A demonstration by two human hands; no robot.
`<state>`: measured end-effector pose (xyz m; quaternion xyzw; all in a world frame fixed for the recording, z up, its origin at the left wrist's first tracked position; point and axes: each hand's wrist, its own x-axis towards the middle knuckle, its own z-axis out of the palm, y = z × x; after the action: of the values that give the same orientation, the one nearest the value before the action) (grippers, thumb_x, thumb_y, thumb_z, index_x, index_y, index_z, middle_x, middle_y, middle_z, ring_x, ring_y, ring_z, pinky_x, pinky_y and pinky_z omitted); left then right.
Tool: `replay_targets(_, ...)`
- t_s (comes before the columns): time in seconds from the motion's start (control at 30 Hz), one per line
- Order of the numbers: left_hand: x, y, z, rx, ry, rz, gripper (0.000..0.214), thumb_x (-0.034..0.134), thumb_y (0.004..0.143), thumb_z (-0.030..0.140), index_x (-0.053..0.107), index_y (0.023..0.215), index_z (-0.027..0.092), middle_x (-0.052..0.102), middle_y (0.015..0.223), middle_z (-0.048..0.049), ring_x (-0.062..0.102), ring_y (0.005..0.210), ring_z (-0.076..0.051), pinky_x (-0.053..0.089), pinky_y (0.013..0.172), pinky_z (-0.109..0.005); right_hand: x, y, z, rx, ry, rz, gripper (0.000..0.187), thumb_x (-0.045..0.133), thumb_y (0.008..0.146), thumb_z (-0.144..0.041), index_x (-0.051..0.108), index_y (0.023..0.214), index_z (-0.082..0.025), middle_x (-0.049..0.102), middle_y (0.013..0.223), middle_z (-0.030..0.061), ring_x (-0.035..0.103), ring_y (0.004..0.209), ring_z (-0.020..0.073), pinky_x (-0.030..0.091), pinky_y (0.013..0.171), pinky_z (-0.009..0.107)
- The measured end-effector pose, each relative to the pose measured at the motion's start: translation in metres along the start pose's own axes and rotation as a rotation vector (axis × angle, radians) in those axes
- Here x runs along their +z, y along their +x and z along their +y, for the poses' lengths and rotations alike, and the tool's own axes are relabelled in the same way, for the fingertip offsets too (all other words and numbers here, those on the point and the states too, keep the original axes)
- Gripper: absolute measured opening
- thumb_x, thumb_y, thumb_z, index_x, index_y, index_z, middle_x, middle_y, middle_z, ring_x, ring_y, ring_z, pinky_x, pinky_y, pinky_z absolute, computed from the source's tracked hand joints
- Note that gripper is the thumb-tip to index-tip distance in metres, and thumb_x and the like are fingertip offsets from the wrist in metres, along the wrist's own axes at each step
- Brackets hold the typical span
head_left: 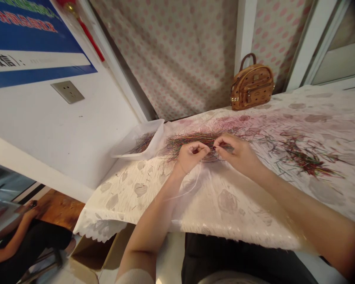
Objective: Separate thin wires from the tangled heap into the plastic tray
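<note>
My left hand (191, 155) is curled in a pinch over the near edge of a heap of thin red, green and brown strands (195, 140) on the white tablecloth (225, 201). A fine white thread (192, 188) trails down from it toward my wrist. My right hand (236, 151) is also pinched, its fingertips meeting the left hand's at the heap. What sits between the fingertips is too small to make out.
A clear plastic tray (142, 139) with more strands lies left of the heap. Another loose scatter of strands (307, 157) lies to the right. A brown handbag (252, 87) stands at the back. Another person's arm (12, 236) shows at lower left.
</note>
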<state>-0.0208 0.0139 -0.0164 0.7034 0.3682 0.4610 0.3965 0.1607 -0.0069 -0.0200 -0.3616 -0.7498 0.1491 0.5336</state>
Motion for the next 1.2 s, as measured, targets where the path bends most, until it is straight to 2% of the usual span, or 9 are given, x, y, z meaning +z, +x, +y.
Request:
replay_targets(0.2, -0.001, -0.003, 0.006, 0.019, 0.044, -0.112, 0.026, 0.069, 0.08, 0.038, 0.072, 0.078, 0.012, 0.06, 0.065, -0.001, 0.044, 0.057, -0.007, 0.032, 0.054, -0.023, 0.002, 0.003, 0.007, 0.36, 0.326, -0.035, 0.006, 0.059, 0.08, -0.027, 0.056, 0.076, -0.023, 0.059, 0.066, -0.0004, 0.055, 0.062, 0.0159, 0.042, 0.059, 0.03)
replay_targets(0.3, 0.001, -0.003, 0.006, 0.011, 0.008, -0.13, 0.027, 0.07, 0.079, 0.039, 0.073, 0.078, 0.013, 0.059, 0.062, -0.0002, 0.044, 0.056, -0.007, 0.031, 0.054, -0.023, 0.003, 0.004, 0.01, 0.45, 0.453, -0.063, 0.01, 0.059, 0.08, -0.03, 0.056, 0.074, -0.023, 0.059, 0.062, -0.0004, 0.054, 0.059, 0.0149, 0.043, 0.058, 0.029)
replay_targets(0.4, 0.001, -0.002, 0.004, -0.037, -0.094, -0.09, 0.027, 0.072, 0.077, 0.04, 0.073, 0.077, 0.013, 0.06, 0.062, -0.0002, 0.045, 0.055, -0.007, 0.033, 0.054, -0.023, 0.001, 0.004, 0.009, 0.41, 0.439, -0.044, 0.011, 0.058, 0.083, -0.032, 0.057, 0.077, -0.023, 0.063, 0.069, 0.0017, 0.059, 0.066, 0.0169, 0.048, 0.064, 0.032)
replay_targets(0.53, -0.001, -0.001, 0.002, -0.113, -0.227, -0.033, 0.026, 0.075, 0.073, 0.039, 0.072, 0.075, 0.014, 0.067, 0.074, -0.0029, 0.048, 0.053, -0.006, 0.037, 0.053, -0.023, -0.001, 0.0, 0.003, 0.186, 0.17, 0.059, 0.008, 0.054, 0.088, -0.028, 0.06, 0.091, -0.024, 0.068, 0.091, 0.0055, 0.064, 0.085, 0.0218, 0.051, 0.078, 0.038)
replay_targets(0.67, -0.002, -0.001, 0.002, -0.153, -0.288, -0.007, 0.025, 0.077, 0.07, 0.038, 0.072, 0.075, 0.014, 0.067, 0.073, -0.0022, 0.048, 0.053, -0.006, 0.036, 0.052, -0.022, 0.0, -0.003, -0.005, -0.071, -0.063, 0.008, 0.017, 0.049, 0.092, -0.023, 0.062, 0.103, -0.024, 0.068, 0.1, 0.0074, 0.064, 0.093, 0.0233, 0.05, 0.083, 0.04)
replay_targets(0.77, -0.002, -0.001, 0.003, -0.157, -0.293, -0.004, 0.027, 0.078, 0.068, 0.039, 0.072, 0.074, 0.014, 0.066, 0.072, -0.002, 0.048, 0.053, -0.006, 0.036, 0.052, -0.023, 0.001, -0.004, -0.006, -0.129, -0.112, -0.006, 0.02, 0.046, 0.094, -0.021, 0.063, 0.104, -0.023, 0.069, 0.098, 0.0078, 0.065, 0.093, 0.0239, 0.05, 0.083, 0.04)
replay_targets(0.9, -0.002, -0.001, 0.006, -0.141, -0.256, -0.016, 0.029, 0.077, 0.071, 0.042, 0.072, 0.075, 0.014, 0.062, 0.064, -0.0006, 0.046, 0.051, -0.007, 0.034, 0.049, -0.022, 0.003, -0.004, -0.003, -0.075, -0.106, -0.002, 0.018, 0.047, 0.093, -0.022, 0.065, 0.098, -0.023, 0.071, 0.096, 0.0073, 0.066, 0.091, 0.0231, 0.05, 0.082, 0.038)
replay_targets(1.03, -0.002, -0.001, 0.007, -0.073, -0.145, 0.007, 0.029, 0.074, 0.075, 0.043, 0.072, 0.075, 0.014, 0.056, 0.057, 0.0007, 0.043, 0.05, -0.007, 0.031, 0.048, -0.022, 0.001, -0.003, -0.003, 0.127, -0.039, -0.049, 0.012, 0.052, 0.088, -0.024, 0.064, 0.086, -0.022, 0.071, 0.083, 0.0042, 0.065, 0.075, 0.02, 0.048, 0.071, 0.034)
replay_targets(1.2, -0.003, -0.001, 0.007, -0.01, -0.085, 0.003, 0.027, 0.072, 0.077, 0.041, 0.072, 0.075, 0.014, 0.06, 0.063, -0.0009, 0.047, 0.055, -0.008, 0.035, 0.052, -0.022, -0.005, 0.003, -0.002, 0.3, 0.268, -0.225, 0.022, 0.05, 0.086, -0.034, 0.059, 0.071, -0.021, 0.065, 0.067, 0.0026, 0.059, 0.062, 0.0164, 0.047, 0.06, 0.03)
